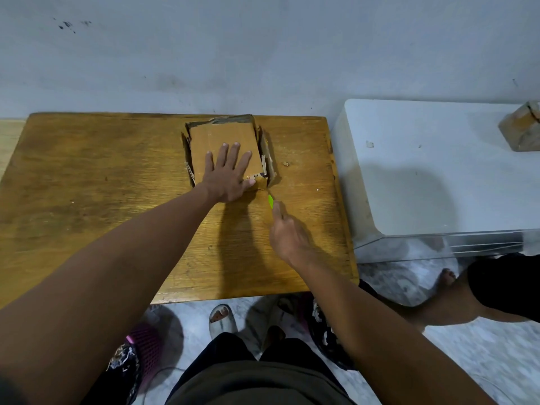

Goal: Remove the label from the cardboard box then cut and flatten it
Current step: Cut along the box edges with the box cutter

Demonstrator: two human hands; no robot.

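Observation:
A brown cardboard box [216,135] lies low on the wooden table [87,176] near its far edge, with torn side flaps sticking out left and right. My left hand [228,173] presses flat on the box's top panel, fingers spread and straight. A scrap of printed label [257,177] shows at the box's near right corner. My right hand [287,232] grips a green-handled cutter [271,201], whose tip points at that near right corner, just in front of the box.
A white appliance top [438,171] stands to the right of the table, with a small brown block [521,128] on its far right. A wall runs behind the table. Sandals, a basket and another person's leg [467,296] are on the floor below.

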